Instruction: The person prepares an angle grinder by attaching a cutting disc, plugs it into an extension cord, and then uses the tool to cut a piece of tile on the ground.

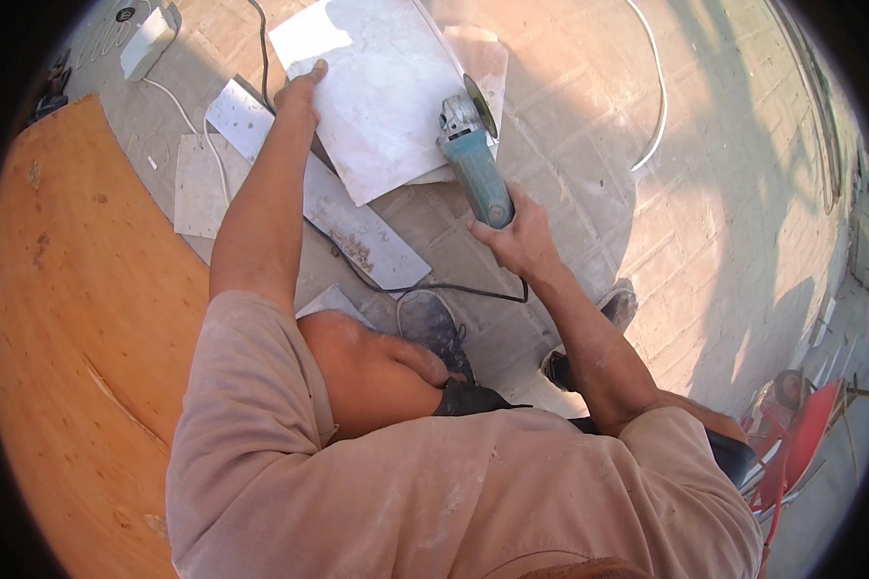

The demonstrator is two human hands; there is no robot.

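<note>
My right hand point(525, 232) is closed round the rear of a teal angle grinder point(477, 174). Its disc point(480, 104) stands on edge at the right-hand edge of a large white tile point(381, 106); whether it touches the tile I cannot tell. With its thumb on top, my left hand point(300, 95) grips the tile's left edge, its other fingers mostly hidden. Beneath the tile's right side shows a pinkish slab point(481, 53). From the grinder a black cord point(454, 286) runs left past my shoe.
White tile strips point(367, 232) and a squarish offcut point(199, 188) lie at the left. A wooden board point(77, 318) fills the left side. White cable point(662, 87) curves over the paved floor. A red wheelbarrow-like object point(806, 439) stands at the lower right. My shoes point(432, 323) are close to the strips.
</note>
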